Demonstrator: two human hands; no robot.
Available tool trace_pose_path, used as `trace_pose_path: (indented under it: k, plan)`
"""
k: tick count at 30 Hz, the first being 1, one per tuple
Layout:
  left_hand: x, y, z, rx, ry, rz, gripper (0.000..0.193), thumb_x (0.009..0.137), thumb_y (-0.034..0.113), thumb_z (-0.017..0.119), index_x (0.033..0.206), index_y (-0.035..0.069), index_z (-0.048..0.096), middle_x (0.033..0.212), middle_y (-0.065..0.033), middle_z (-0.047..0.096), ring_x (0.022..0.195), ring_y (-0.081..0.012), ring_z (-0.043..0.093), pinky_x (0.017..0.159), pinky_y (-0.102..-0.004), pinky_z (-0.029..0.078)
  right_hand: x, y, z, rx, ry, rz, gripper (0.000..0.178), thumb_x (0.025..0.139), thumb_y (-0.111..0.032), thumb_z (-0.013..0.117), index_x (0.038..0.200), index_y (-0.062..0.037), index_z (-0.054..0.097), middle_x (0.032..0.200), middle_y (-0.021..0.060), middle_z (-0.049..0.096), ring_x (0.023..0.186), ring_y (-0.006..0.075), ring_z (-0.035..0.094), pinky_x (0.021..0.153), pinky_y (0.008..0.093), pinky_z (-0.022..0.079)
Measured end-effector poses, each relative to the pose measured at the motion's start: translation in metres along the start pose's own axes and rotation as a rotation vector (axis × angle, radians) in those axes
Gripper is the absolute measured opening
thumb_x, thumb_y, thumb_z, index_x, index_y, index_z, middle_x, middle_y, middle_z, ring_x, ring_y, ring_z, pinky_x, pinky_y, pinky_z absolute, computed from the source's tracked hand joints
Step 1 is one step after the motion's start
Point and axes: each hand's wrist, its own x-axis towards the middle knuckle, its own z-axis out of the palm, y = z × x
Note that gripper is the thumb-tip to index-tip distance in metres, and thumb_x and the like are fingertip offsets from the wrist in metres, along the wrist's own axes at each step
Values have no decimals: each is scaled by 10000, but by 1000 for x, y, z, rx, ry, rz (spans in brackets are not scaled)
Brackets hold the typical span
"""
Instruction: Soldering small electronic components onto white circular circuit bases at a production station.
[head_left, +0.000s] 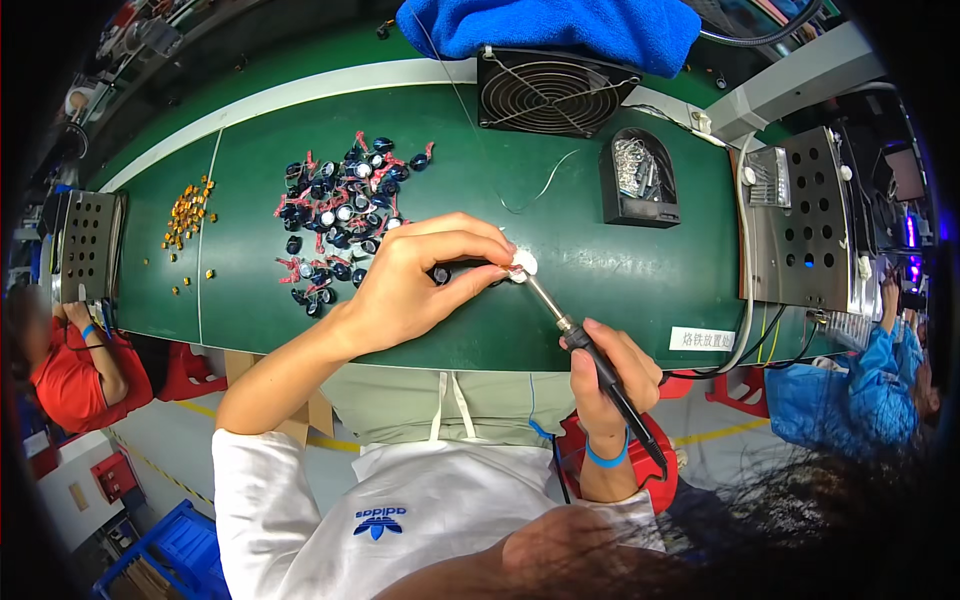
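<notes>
My right hand is wrapped round the dark handle of a soldering iron. The iron's metal shaft slants up and left, its tip at a small white round piece on the green bench. My left hand pinches a small part with reddish wire between thumb and forefinger, right beside the tip; the fingers hide most of that part. A dark round component shows beneath the left hand. Left of it spreads a pile of small dark round components with red wires.
Small yellow-orange parts lie at the far left. A black fan stands at the back under a blue towel. Right of centre sits a black bin of metal bits. Perforated metal boxes flank the bench. Co-workers sit at both sides.
</notes>
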Motion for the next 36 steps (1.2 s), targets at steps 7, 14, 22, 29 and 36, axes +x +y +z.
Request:
trace_pose_path:
  k: [7,14,22,29,36]
  plan:
    - [0,-1,-1,56,7,57,172,873,-84,750,1040,-41,746,1094,-148,738,1001,-233,741,864,-317,617,-2,-1,-3,-25,-41,6,299,936,-153,737,1086,100,685,774,195,738,670,255,740,613,297,562]
    - [5,2,-1,-16,32,2,172,867,-79,754,1034,-38,752,1097,-153,746,1003,-242,736,872,-331,606,-2,1,-5,22,18,5,383,969,-200,717,1175,118,663,805,193,746,710,258,754,643,305,581]
    - [5,9,15,164,76,48,153,820,-59,803,959,-32,745,1043,-152,758,969,-256,739,869,-346,585,43,5,-30,-449,104,-25,558,793,-17,838,1320,-24,654,1017,134,676,868,267,657,750,346,542]
    - [-5,10,-3,152,144,147,153,849,-107,728,975,-38,673,1050,-154,711,1053,-271,719,923,-356,572,50,9,-15,-498,21,-173,621,792,-83,844,1366,-12,617,811,103,573,726,284,561,648,389,489]
    - [20,0,-94,144,230,-23,70,889,-29,713,947,-23,674,1011,-64,689,950,-133,665,890,-305,553,14,6,13,-183,117,-90,353,989,50,604,1341,31,614,867,145,749,765,210,719,721,325,572]
